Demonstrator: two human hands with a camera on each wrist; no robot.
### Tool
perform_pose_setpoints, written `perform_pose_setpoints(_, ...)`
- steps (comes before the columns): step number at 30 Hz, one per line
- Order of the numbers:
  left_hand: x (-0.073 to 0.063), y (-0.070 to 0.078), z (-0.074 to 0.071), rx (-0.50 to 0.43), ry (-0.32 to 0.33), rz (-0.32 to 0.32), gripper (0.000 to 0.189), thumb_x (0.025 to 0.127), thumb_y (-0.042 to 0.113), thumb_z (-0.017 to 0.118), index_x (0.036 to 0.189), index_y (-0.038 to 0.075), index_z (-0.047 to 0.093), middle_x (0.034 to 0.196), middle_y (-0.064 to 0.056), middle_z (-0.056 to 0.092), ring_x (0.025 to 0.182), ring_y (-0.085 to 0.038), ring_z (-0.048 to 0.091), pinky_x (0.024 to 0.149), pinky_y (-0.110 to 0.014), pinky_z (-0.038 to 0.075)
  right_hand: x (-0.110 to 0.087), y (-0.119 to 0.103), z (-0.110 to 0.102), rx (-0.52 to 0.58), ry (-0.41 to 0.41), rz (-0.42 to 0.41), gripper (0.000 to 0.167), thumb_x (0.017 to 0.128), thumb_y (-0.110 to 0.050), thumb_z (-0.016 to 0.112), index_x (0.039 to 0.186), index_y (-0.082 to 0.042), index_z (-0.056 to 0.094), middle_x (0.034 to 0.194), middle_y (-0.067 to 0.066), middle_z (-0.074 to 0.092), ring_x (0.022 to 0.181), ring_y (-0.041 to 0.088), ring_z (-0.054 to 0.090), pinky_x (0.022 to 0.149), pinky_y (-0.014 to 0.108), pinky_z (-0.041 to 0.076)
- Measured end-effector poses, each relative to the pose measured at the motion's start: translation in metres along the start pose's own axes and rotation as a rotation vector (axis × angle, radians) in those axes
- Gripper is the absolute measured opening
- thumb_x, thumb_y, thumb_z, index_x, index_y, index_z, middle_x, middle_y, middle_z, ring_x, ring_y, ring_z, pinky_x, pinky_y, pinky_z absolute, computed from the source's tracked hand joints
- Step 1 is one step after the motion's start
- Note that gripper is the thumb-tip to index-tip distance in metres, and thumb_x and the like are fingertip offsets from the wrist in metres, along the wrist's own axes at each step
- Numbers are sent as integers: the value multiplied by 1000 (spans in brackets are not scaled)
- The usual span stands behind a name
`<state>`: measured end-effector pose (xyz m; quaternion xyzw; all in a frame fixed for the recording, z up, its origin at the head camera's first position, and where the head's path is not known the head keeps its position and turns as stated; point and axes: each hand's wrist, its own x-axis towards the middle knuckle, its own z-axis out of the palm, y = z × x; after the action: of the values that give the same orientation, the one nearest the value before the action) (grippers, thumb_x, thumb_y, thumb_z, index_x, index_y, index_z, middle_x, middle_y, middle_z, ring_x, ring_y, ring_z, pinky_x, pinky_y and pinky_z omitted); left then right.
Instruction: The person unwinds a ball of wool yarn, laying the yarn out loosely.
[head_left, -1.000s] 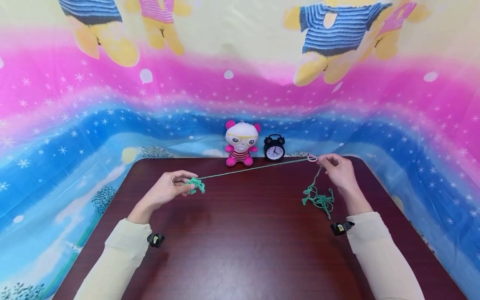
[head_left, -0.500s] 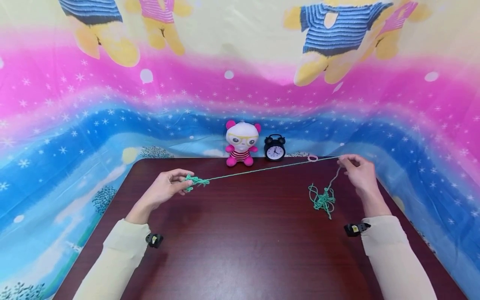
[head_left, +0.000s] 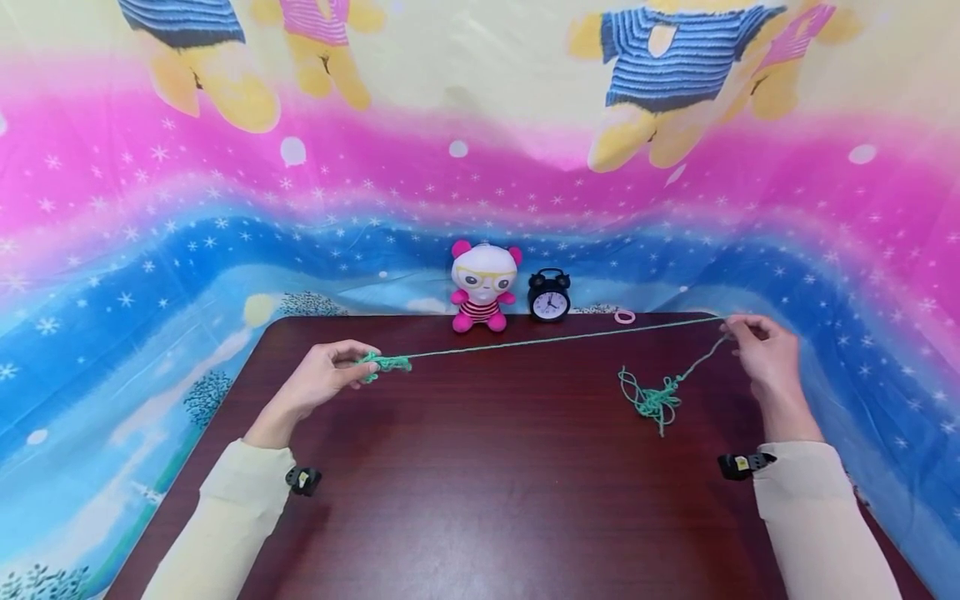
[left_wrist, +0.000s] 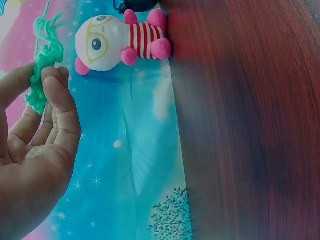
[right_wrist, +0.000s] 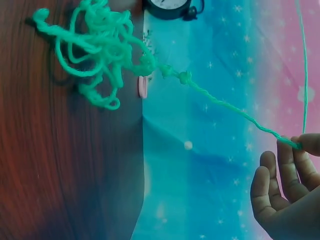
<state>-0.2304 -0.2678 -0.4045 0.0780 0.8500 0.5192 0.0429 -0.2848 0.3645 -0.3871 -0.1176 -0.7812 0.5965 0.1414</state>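
Between my hands a strand of green yarn (head_left: 555, 339) runs taut, rising slightly to the right. My left hand (head_left: 322, 377) pinches a small crocheted-looking green bunch (left_wrist: 46, 70) at the yarn's left end, thumb against fingers. At the far right my right hand (head_left: 771, 354) pinches the strand between thumb and fingertips. From those fingertips the yarn slopes down leftward to a loose green tangle (head_left: 655, 402). Small knots (right_wrist: 175, 74) show along the strand beside the tangle in the right wrist view.
At the back edge of the dark wooden table (head_left: 480, 483) sit a pink-and-white plush panda (head_left: 482, 287), a black alarm clock (head_left: 549, 298) and a pink ring-shaped band (head_left: 625, 317). A printed cloth (head_left: 420, 200) hangs behind the table and along its sides.
My right hand has moved right, away from the pink band, lengthening the taut strand. The tangle has shifted slightly right. My left hand has moved a little left, still pinching the bunch.
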Motion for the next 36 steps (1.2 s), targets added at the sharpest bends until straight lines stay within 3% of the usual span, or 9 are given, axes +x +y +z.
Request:
perform_pose_setpoints(5,-1,-2,-2,-29,4,-3,34,95,26,70,117,1,65,90,-1,72,80,-11,68,77,-32,59,0,1,-8,48,17,38,15,97,-34,64,99,-23,74,85,-23,68,81,-4,62,62,12,49)
perform_pose_setpoints(12,-1,-6,-5,-146,10,1,36,96,31,68,112,0,62,88,8,69,86,-15,69,84,-41,60,1,3,-11,-2,47,37,14,98,-33,62,97,-25,74,79,-27,67,75,-7,61,62,11,50)
perform_pose_setpoints(14,-1,-6,-6,-173,18,-2,35,97,32,66,111,0,61,89,8,68,85,-13,69,86,-41,60,1,3,-12,29,53,37,12,98,-31,63,96,-25,73,77,-26,68,73,-7,61,61,11,50)
perform_pose_setpoints(19,-1,-6,-9,-221,28,14,32,98,29,65,111,0,58,91,9,70,89,-16,70,85,-36,60,2,5,-14,137,73,28,11,97,-24,65,89,-24,73,72,-22,70,64,-5,63,57,11,49)
perform_pose_setpoints(22,-2,-5,-10,-226,36,25,29,98,25,66,110,0,58,90,11,71,88,-11,70,83,-32,60,2,6,-16,135,80,35,11,97,-23,65,89,-24,73,71,-22,69,63,-5,63,56,11,49)
perform_pose_setpoints(28,-2,-4,-11,-217,41,34,29,96,20,68,116,0,57,90,13,72,84,-7,69,79,-27,60,0,10,-19,-47,20,15,13,98,-32,62,98,-26,74,75,-28,67,72,-9,62,60,12,50)
perform_pose_setpoints(33,-2,-4,-11,-168,25,39,45,97,23,67,136,2,56,97,11,70,87,-12,69,78,-27,59,0,17,-18,-237,-130,-57,17,101,-38,56,103,-29,70,79,-35,63,76,-12,60,64,14,51)
perform_pose_setpoints(36,-1,-4,-10,-142,34,32,45,97,24,67,134,0,58,96,13,70,87,-10,69,79,-30,60,0,20,-14,-343,-222,-89,25,102,-39,54,110,-21,69,82,-36,61,77,-14,58,66,16,53)
